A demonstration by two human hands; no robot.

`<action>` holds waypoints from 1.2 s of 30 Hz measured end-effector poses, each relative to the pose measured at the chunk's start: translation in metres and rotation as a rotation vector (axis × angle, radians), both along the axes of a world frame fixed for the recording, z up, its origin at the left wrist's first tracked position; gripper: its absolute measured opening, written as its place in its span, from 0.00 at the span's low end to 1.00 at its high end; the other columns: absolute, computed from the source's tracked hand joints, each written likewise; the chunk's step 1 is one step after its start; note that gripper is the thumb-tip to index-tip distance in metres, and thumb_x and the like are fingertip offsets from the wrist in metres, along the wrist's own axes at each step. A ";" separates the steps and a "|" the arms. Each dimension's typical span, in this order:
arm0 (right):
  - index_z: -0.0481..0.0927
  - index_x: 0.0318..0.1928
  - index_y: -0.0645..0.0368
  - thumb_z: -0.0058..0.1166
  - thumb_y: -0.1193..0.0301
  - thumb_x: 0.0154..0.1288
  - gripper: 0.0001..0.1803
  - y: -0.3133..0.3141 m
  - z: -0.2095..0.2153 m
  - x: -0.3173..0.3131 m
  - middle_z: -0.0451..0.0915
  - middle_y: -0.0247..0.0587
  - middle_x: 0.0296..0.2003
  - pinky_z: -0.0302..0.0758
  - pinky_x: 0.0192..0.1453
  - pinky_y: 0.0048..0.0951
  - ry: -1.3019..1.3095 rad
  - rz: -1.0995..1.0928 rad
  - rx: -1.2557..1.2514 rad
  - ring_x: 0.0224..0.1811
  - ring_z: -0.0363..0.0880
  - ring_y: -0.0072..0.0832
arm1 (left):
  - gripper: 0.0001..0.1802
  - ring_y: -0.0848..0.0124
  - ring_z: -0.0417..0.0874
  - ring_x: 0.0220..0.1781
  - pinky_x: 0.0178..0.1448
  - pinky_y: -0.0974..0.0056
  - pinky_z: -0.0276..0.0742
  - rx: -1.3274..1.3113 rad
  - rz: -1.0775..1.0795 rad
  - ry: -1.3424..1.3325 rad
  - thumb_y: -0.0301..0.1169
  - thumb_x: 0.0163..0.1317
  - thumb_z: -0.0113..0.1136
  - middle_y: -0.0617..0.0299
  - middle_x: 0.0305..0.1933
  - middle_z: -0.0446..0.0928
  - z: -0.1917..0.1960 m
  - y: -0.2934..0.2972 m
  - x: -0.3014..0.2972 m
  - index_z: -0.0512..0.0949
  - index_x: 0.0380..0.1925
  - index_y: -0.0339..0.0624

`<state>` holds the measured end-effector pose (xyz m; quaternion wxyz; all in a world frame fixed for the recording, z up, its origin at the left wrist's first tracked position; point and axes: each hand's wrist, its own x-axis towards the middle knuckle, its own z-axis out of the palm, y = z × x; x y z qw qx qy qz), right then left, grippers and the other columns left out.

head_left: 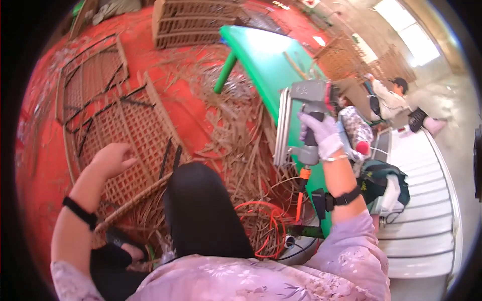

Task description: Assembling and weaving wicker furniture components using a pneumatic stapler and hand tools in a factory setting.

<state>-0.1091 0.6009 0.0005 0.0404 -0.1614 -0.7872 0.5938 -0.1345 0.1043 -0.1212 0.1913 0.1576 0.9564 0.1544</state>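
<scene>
Head view: the white-gloved right hand (329, 138) is wrapped around the black handle of a grey, metal-bodied power stapler or nailer (311, 139), held at the left edge of a glossy green worktop (273, 65); whether the tool rests there or hangs just above it, I cannot tell. The bare left hand (114, 159) is loosely curled over a brown woven-lattice panel (119, 128), with nothing visible in it; contact with the panel is unclear.

Several things could go wrong. A slackened grip might let the tool tip off that left edge, since its silver magazine (283, 128) reaches out to it. A tug on the bright orange hose (299, 204) beneath the handle could twist the tool, and the loose orange-red coil (275, 226) near the black-clad knee (201, 200) could snag a foot. An accidental trigger squeeze would be risky, because the nose seems to face leftward, the left hand's side.

The tool's long axis, handle and magazine alike, runs from the wearer toward the worktop's far end, the bulky head farthest away and the hose fitting nearest. Beyond the left edge, tan flat strips (241, 145) litter a red floor covering (196, 118); past the right edge sits a co-worker (391, 106).
</scene>
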 end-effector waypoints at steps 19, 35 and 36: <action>0.82 0.39 0.61 0.68 0.56 0.51 0.22 -0.079 -0.297 -0.012 0.83 0.40 0.22 0.78 0.31 0.31 -0.179 0.566 0.577 0.23 0.83 0.30 | 0.43 0.56 0.62 0.71 0.74 0.55 0.57 -0.190 0.244 -0.189 0.41 0.55 0.68 0.50 0.68 0.63 -0.228 0.011 0.080 0.58 0.67 0.39; 0.77 0.34 0.63 0.67 0.65 0.59 0.15 -0.120 -0.303 -0.042 0.76 0.33 0.19 0.70 0.19 0.22 -0.724 0.412 0.161 0.15 0.72 0.18 | 0.11 0.55 0.76 0.54 0.58 0.52 0.70 -0.166 0.346 -0.247 0.30 0.63 0.49 0.52 0.47 0.76 -0.299 0.014 0.082 0.70 0.45 0.40; 0.77 0.34 0.63 0.67 0.65 0.59 0.15 -0.122 -0.302 -0.044 0.76 0.33 0.19 0.70 0.19 0.22 -0.727 0.415 0.161 0.15 0.72 0.18 | 0.11 0.56 0.77 0.54 0.58 0.52 0.70 -0.172 0.348 -0.238 0.29 0.63 0.47 0.52 0.47 0.76 -0.299 0.013 0.082 0.70 0.45 0.41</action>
